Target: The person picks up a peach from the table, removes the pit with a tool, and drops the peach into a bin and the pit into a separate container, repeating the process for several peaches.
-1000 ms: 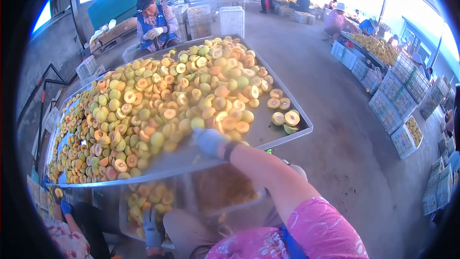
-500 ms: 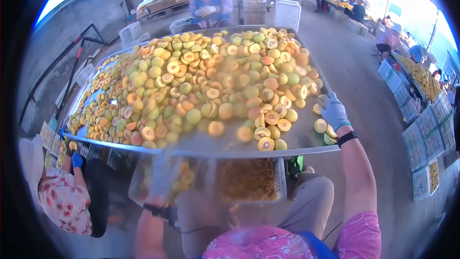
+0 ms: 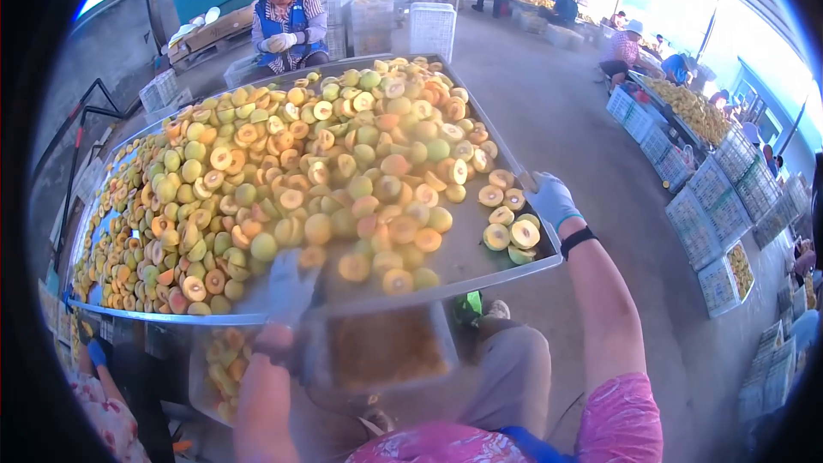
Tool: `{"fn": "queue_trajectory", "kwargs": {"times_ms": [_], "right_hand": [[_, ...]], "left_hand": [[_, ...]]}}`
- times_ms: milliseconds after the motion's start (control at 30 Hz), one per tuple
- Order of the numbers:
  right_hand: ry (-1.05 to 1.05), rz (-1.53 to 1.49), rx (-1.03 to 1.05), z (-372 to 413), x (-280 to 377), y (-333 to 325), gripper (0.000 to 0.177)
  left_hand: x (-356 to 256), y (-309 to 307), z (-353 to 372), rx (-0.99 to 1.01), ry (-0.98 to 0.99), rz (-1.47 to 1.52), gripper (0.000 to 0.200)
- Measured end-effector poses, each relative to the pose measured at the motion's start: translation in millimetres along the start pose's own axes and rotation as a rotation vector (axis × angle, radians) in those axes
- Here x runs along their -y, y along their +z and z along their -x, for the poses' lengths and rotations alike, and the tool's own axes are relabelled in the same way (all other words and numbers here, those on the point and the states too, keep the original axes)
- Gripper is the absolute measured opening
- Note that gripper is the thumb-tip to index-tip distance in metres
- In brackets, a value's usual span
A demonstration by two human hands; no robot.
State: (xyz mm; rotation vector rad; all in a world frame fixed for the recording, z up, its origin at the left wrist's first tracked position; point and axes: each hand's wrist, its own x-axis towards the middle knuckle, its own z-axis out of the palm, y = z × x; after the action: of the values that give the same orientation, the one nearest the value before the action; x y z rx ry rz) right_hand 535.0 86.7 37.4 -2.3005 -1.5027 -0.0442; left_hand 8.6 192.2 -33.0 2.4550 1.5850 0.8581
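Halved yellow-orange stone fruit [image 3: 334,163], which look like apricots, lie heaped on a metal-rimmed table [image 3: 480,267]. My left hand [image 3: 290,291], in a pale glove, is over the table's front edge beside the pile. It is blurred, but its fingers look stretched toward the fruit with nothing visible in them. My right hand [image 3: 553,199], also gloved, is closed round the table's right rim. Near it a few cut halves [image 3: 512,227] lie apart from the heap. Below the front edge stand a crate of fruit halves [image 3: 225,369] and a blurred tub with brown contents [image 3: 390,347].
Across the table sits a person in a blue vest [image 3: 290,21]. Another person's blue-gloved hand [image 3: 97,351] shows at the lower left. Stacked white crates [image 3: 710,221] and another fruit-covered table [image 3: 686,110] stand to the right. My knee [image 3: 514,360] is below the table.
My left hand has risen from over the crate below to the table's front edge. The right hand stays on the rim. The view has turned to the right.
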Motion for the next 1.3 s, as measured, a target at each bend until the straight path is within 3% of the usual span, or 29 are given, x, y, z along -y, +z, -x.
{"fn": "queue_trajectory", "kwargs": {"times_ms": [200, 300, 500, 667, 900, 1033, 1133, 1233, 1267, 1300], "right_hand": [[-0.037, -0.019, 0.032, -52.6, 9.0, 30.6, 0.041], [0.061, -0.099, 0.184, -71.5, 19.0, 41.2, 0.045], [0.052, 0.084, 0.309, -93.3, 13.3, 71.9, 0.048], [0.114, 0.115, 0.311, -88.4, 29.8, 58.1, 0.043], [0.093, 0.138, 0.078, -76.8, 20.1, 57.6, 0.037], [0.009, -0.095, -0.068, -45.0, 47.7, 16.8, 0.040], [-0.132, -0.313, -0.027, 3.3, 96.3, -17.3, 0.041], [-0.467, -0.546, 0.001, 57.3, 149.2, -23.1, 0.037], [-0.475, -0.562, 0.023, 76.6, 168.9, -27.6, 0.037], [-0.582, -0.523, 0.067, 95.9, 189.2, -34.7, 0.033]], "left_hand": [[-10.8, -13.4, -3.1, -0.002, 0.074, 0.001, 0.045], [-15.6, -16.4, -6.0, -0.009, 0.080, -0.002, 0.047], [-19.3, -21.4, -8.3, 0.084, -0.015, 0.027, 0.054], [-21.1, -22.7, -6.9, -0.008, 0.055, -0.002, 0.050], [-22.6, -24.2, -7.3, -0.103, 0.098, -0.008, 0.054], [-33.2, -34.0, -5.7, -0.193, 0.182, -0.019, 0.054], [-48.0, -38.0, 6.4, -0.144, 0.177, 0.177, 0.049], [-81.0, -5.2, 25.1, 0.115, -0.102, 1.055, 0.042], [-92.9, 6.8, 31.5, 0.220, -0.205, 1.376, 0.042], [-110.7, -2.0, 35.5, 0.443, -0.376, 1.769, 0.048]]}}
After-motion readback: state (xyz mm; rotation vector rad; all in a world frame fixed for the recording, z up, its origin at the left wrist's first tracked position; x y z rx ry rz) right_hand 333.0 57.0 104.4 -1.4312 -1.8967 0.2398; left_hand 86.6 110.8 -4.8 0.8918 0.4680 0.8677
